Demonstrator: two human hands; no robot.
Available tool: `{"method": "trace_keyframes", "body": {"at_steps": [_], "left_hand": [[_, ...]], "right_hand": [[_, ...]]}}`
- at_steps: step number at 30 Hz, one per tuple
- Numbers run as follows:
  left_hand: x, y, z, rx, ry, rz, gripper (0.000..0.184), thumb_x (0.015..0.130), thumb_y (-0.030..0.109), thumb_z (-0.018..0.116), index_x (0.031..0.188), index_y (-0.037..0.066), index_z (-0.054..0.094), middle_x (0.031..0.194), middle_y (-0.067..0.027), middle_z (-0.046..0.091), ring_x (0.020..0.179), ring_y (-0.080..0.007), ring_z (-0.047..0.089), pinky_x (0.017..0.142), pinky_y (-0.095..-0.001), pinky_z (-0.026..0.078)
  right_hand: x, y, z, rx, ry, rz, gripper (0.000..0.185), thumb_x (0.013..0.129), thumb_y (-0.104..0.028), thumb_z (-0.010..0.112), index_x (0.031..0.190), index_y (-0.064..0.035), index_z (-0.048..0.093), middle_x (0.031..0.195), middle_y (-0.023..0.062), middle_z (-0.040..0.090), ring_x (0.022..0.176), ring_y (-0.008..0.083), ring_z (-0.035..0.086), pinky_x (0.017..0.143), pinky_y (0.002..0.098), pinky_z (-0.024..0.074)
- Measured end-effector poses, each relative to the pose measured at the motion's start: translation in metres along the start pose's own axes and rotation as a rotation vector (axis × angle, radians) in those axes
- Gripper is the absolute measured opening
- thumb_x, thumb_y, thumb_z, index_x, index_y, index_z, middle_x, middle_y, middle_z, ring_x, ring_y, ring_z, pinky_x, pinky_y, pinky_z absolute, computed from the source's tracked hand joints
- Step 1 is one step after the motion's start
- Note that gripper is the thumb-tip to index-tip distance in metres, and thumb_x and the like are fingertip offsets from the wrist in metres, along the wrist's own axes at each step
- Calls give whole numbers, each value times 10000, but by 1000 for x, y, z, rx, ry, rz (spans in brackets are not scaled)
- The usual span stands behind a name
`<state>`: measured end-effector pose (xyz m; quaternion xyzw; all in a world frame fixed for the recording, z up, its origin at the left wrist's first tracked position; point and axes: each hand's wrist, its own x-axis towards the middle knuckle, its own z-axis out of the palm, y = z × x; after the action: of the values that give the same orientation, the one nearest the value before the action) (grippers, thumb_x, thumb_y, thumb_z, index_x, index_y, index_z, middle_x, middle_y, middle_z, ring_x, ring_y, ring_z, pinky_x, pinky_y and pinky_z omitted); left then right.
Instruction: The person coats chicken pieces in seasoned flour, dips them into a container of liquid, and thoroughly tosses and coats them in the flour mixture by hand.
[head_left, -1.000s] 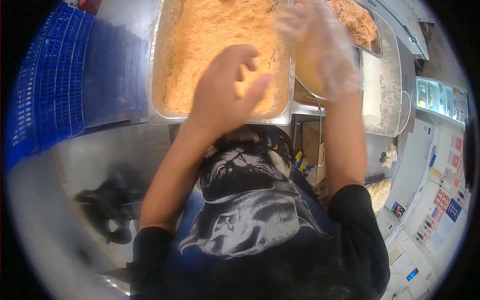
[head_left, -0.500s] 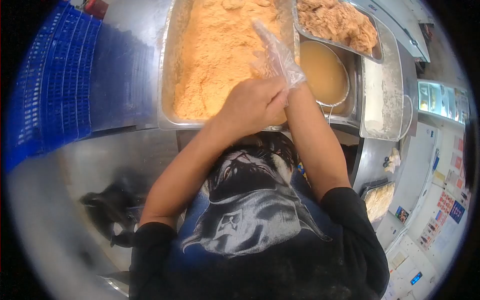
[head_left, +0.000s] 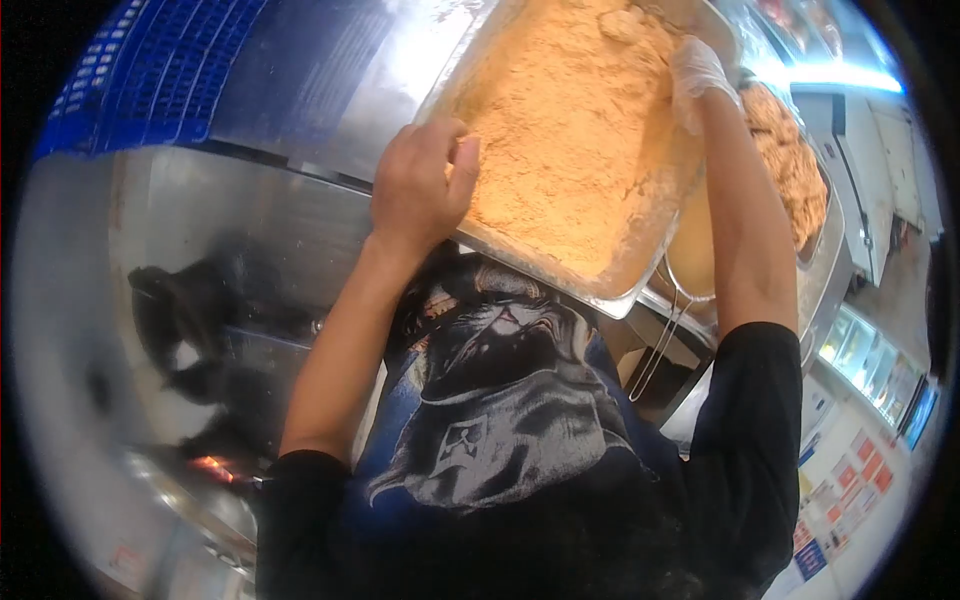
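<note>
A deep metal tray (head_left: 615, 300) holds a thick bed of orange breading flour (head_left: 560, 150). My bare left hand (head_left: 425, 185) is at the tray's left side, its fingers curled over the rim and the thumb toward the flour. On the far right side, my right hand (head_left: 700, 82), in a clear plastic glove, is closed at the opposite rim; its fingertips are partly hidden. Below my right forearm sits a pot of yellowish liquid (head_left: 693, 245) with a wire-handled strainer (head_left: 655, 350). Battered meat pieces (head_left: 790, 160) lie in a pan to the right.
A blue plastic crate (head_left: 170, 70) stands on the steel counter (head_left: 300, 80) at the upper left. Below the counter edge are dark objects (head_left: 180, 320) and a small orange glow (head_left: 212, 466). A lit display fridge (head_left: 870, 355) is at the right.
My hands have parted from the gloved right wrist. The left hand moved to the tray's left rim, the right to its far right side. The view has turned, slanting the tray.
</note>
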<state>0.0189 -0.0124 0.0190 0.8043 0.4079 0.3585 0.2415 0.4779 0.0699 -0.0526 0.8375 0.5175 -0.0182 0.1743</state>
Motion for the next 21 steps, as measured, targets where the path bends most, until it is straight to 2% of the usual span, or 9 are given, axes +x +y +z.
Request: {"method": "trace_keyframes", "body": {"at_steps": [2, 3, 7, 9, 10, 13, 15, 18, 21], "left_hand": [[0, 4, -4, 75, -59, 119, 87, 954, 105, 708, 1010, 42, 684, 817, -102, 685, 759, -282, 686, 681, -411, 542], [-1, 4, -3, 82, -57, 101, 87, 954, 105, 708, 1010, 42, 684, 817, -102, 685, 759, -282, 686, 681, -411, 542], [0, 1, -3, 50, 6, 83, 74, 917, 96, 717, 968, 53, 682, 763, -88, 665, 706, -272, 664, 653, -395, 535], [1, 1, 1, 37, 22, 87, 80, 899, 113, 726, 942, 63, 679, 728, -80, 657, 687, -278, 652, 642, -396, 530], [1, 1, 1, 36, 30, 81, 75, 899, 110, 725, 938, 64, 680, 728, -78, 657, 687, -276, 649, 642, -395, 529], [0, 1, 0, 31, 32, 74, 67, 898, 106, 723, 929, 65, 680, 726, -74, 654, 684, -270, 646, 639, -392, 526], [1, 1, 1, 24, 26, 71, 65, 898, 105, 723, 924, 65, 679, 723, -72, 652, 682, -266, 644, 636, -390, 525], [0, 0, -1, 40, 32, 60, 61, 896, 101, 721, 922, 68, 678, 716, -65, 646, 677, -262, 641, 630, -388, 523], [-1, -1, -4, 51, 10, 66, 69, 924, 53, 707, 991, 38, 696, 833, -106, 695, 708, -270, 683, 658, -371, 552]], "right_hand": [[-36, -24, -46, -861, -272, -503, 298, 1068, -263, 535, 1246, -97, 707, 1220, 143, 723, 1175, 286, 689, 945, 375, 544], [-44, -26, -37, -259, 18, -353, 249, 948, -181, 704, 1147, -53, 782, 1170, 174, 775, 1077, 326, 747, 879, 425, 606], [-46, -52, -38, 458, -43, 259, 268, 925, -174, 739, 1164, -60, 777, 1236, 173, 756, 1091, 293, 750, 896, 391, 620], [-50, -53, -34, -480, -177, -277, 328, 961, -245, 736, 1232, -62, 763, 1280, 169, 742, 1148, 286, 726, 1001, 404, 593], [-56, -60, -31, -484, -182, -271, 328, 961, -245, 736, 1232, -62, 763, 1280, 169, 742, 1148, 286, 726, 1001, 404, 593], [-86, -88, -31, -97, -214, 1, 387, 995, -286, 719, 1308, -60, 732, 1330, 135, 730, 1231, 258, 690, 1103, 411, 535], [-109, -92, -38, 1056, -195, 166, 489, 964, -349, 751, 1365, -77, 686, 1420, 175, 673, 1339, 311, 622, 1144, 402, 467], [-117, -62, -24, 1027, 122, -399, 474, 974, -387, 745, 1338, -85, 703, 1386, 156, 692, 1299, 293, 635, 1124, 418, 461], [-48, -48, -28, 1080, 4, -139, 547, 975, -462, 720, 1373, -88, 691, 1377, 147, 692, 1276, 287, 637, 1099, 422, 466]]}}
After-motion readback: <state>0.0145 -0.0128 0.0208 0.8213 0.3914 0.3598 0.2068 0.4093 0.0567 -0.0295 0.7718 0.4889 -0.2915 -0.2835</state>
